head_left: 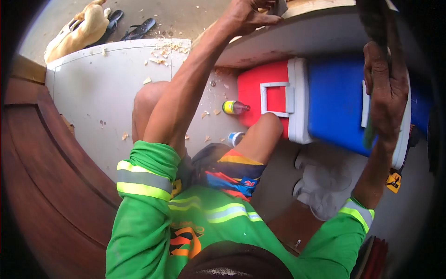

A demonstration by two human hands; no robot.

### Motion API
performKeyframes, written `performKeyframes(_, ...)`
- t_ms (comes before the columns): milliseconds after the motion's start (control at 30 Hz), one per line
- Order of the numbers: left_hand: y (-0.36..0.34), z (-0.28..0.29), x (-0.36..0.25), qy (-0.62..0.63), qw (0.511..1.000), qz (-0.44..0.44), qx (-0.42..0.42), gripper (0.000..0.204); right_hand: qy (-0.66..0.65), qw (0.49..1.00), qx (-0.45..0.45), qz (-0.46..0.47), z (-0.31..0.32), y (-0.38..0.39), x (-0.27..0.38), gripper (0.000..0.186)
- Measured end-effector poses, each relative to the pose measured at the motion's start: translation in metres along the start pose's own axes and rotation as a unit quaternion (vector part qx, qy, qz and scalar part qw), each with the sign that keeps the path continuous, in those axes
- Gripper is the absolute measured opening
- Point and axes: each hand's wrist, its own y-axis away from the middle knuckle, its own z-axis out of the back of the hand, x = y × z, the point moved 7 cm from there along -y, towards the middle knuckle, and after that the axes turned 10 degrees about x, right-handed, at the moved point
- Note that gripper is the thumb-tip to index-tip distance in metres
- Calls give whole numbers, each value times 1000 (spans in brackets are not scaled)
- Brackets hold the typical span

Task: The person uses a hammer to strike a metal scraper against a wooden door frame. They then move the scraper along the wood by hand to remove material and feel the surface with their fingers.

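Note:
At the top centre, my left hand [251, 17] is closed around a flat grey piece [280, 8], partly cut off by the picture's edge. It is at the pale wooden edge [316, 5] of a long board with a grey side [297, 33]. Raised at the right, my right hand [386, 88] is wrapped round a long dark tool [371, 23]. The tool's upper part is dark and blurred, so its kind is unclear. A green end [369, 135] shows below that hand.
Beneath the board stand a red cooler [262, 83] and a blue cooler [337, 102], with a bottle [235, 107] beside my knee. Wood shavings [165, 51] litter the pale floor. A dog [76, 35] lies near dark sandals [139, 29]. A brown panelled door [51, 176] is at left.

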Motion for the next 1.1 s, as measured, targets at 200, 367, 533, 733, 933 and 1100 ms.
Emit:
performKeyframes(200,7,-3,-4,-209,977,-35,-24,44,-213,974,63,-39,-41,-1,-3,48)
performKeyframes(367,3,-3,-7,-155,987,37,26,55,-287,952,4,-110,-19,25,-1,51)
performKeyframes(533,-7,-2,-23,34,999,27,10,60,-224,971,-22,-84,-5,18,-6,52)
performKeyframes(733,-7,0,-4,68,997,-13,18,60,-218,974,41,-44,6,-6,-5,47)
performKeyframes(933,0,4,20,13,999,19,-40,54,-120,987,108,22,-17,-37,13,44)
performKeyframes(1100,-4,-1,9,149,988,-42,3,50,-170,984,53,11,-8,-30,14,45)
